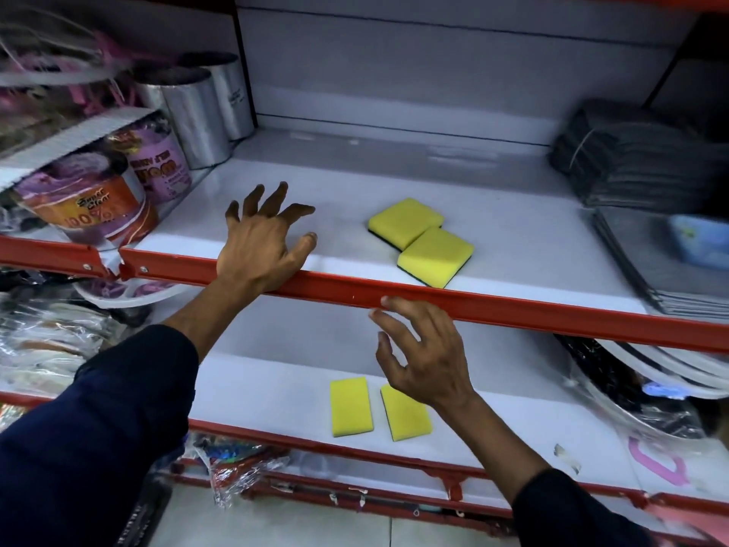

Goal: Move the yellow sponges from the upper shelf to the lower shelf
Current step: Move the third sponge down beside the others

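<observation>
Two yellow sponges with dark green undersides lie touching on the white upper shelf [276, 179]: one further back [405, 222], one nearer the red front rail [435, 255]. Two more yellow sponges lie side by side on the lower shelf [532, 424]: a left one [351, 406] and a right one [406, 416], whose far end is hidden by my right hand. My left hand [265, 240] hovers over the upper shelf, left of the sponges, fingers spread and empty. My right hand [424, 351] is below the rail, above the lower sponges, fingers apart and empty.
Shiny foil rolls [199, 116] and purple-labelled packs [118, 191] fill the upper shelf's left end. A stack of dark folded cloths [639, 159] and flat trays [651, 262] sit at its right. A red rail [513, 307] edges the upper shelf. Plastic-wrapped goods [631, 388] crowd the lower shelf's sides.
</observation>
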{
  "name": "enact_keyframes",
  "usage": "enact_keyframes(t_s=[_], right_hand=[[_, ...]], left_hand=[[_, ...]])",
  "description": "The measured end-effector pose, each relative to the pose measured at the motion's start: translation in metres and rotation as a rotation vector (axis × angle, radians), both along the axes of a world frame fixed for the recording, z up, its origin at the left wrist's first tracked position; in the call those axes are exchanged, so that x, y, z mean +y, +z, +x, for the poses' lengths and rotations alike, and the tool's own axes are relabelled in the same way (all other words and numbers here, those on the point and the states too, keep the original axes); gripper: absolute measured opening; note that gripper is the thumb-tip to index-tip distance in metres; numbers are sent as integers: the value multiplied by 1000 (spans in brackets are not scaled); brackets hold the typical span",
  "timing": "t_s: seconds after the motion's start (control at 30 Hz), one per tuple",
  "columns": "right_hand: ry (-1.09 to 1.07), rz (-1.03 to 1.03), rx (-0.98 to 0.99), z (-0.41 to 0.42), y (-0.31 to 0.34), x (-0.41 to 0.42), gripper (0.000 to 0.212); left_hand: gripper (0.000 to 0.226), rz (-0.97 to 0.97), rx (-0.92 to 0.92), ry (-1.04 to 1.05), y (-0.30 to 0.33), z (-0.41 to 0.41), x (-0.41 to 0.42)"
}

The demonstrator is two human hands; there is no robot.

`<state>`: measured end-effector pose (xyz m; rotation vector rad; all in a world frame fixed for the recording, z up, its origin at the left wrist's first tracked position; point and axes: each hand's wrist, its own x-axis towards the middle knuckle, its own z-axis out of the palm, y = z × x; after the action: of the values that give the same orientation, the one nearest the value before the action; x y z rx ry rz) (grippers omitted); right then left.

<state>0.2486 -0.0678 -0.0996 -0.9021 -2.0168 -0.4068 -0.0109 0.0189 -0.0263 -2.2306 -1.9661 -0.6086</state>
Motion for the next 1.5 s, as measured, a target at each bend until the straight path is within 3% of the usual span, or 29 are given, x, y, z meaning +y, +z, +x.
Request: enact_keyframes(t_s=[0.13,0.33,0.47,0.57,0.7,0.9,1.03,1.2,1.33,1.5], right_hand=[[-148,-54,7,0,51,11,41],[-546,-487,-28,13,80,49,70],[-574,-807,-109,14,84,71,91],[-542,-938,-139,15,87,79,99],[-514,-873,-126,19,93,81,97],[-333,-471,-5,33,113,56,88],[-121,-240,-196,53,116,26,82],[59,-126,-406,78,83,6,74],[142,-176,-434,98,31,-8,72],[93,-504,-552,120,-31,-17,71]], left_hand=[[63,6,-6,-2,3,1,-2],[64,4,-10,-5,2,0,0],[65,3,-14,-2,2,0,-2],[65,-2,-12,2,3,0,-1],[66,-9,-7,3,3,0,-1],[65,-5,-5,-3,4,0,-2],[63,2,-2,-1,5,-2,-1],[64,16,3,-1,6,-4,1],[63,8,11,-11,1,-1,1],[63,9,8,-5,3,0,-1]])
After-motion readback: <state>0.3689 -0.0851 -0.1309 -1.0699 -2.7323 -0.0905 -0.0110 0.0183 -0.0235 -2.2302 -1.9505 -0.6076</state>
